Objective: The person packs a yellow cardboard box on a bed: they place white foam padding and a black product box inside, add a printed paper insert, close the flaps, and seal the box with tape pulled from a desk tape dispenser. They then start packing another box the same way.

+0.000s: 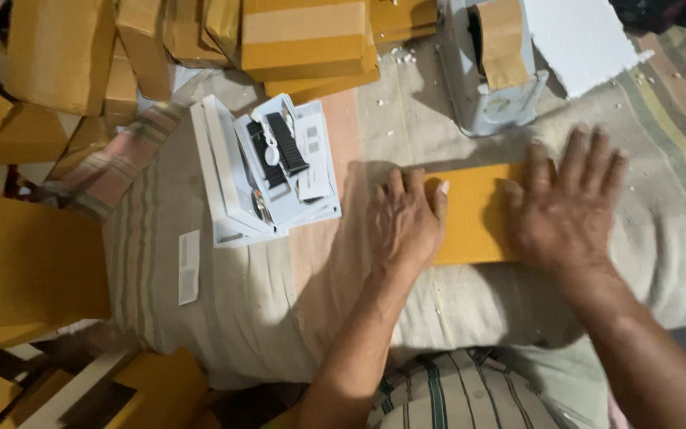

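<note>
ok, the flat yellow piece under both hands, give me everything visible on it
The yellow cardboard piece is a flat, plain rectangular sheet or flattened box, mustard-coloured, matte, with no visible print. It lies flat on the striped cloth, long side running left to right. The left hand presses palm-down on its left edge, and the right hand covers its right end, fingers spread. Only the middle strip shows; its ends are hidden, so folds or flaps cannot be told.

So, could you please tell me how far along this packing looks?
Done: sealed yellow cardboard boxes stacked behind. In hand: left hand and right hand press a flat yellow cardboard sheet. Left: open white box of black straps, unpacked beside it.
</note>
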{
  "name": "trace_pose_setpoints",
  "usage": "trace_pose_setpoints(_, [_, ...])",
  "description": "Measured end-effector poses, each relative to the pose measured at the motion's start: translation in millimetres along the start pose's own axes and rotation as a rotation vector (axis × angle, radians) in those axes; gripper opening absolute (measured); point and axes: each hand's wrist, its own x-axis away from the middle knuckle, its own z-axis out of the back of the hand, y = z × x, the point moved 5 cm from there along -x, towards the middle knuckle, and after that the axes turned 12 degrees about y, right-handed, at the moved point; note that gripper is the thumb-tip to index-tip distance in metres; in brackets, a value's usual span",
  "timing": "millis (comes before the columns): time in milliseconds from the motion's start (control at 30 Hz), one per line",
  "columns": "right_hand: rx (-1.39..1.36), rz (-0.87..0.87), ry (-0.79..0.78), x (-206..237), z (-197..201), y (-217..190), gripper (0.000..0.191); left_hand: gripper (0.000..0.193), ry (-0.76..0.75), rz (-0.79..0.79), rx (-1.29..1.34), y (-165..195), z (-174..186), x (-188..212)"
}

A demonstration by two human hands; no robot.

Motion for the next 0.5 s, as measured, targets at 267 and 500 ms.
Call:
trace_pose_setpoints(267, [0.033,0.246,-0.060,5.9,-29.0,-67.2,0.066,0.038,-0.005,0.076,0.109,-18.3,0.0,4.5])
trace_pose_setpoints(500, [-0.140,0.194,-0.075,0.2,1.7,15.8,0.077,0.043,0.106,-0.097,0.143,-16.2,4.2,11.0])
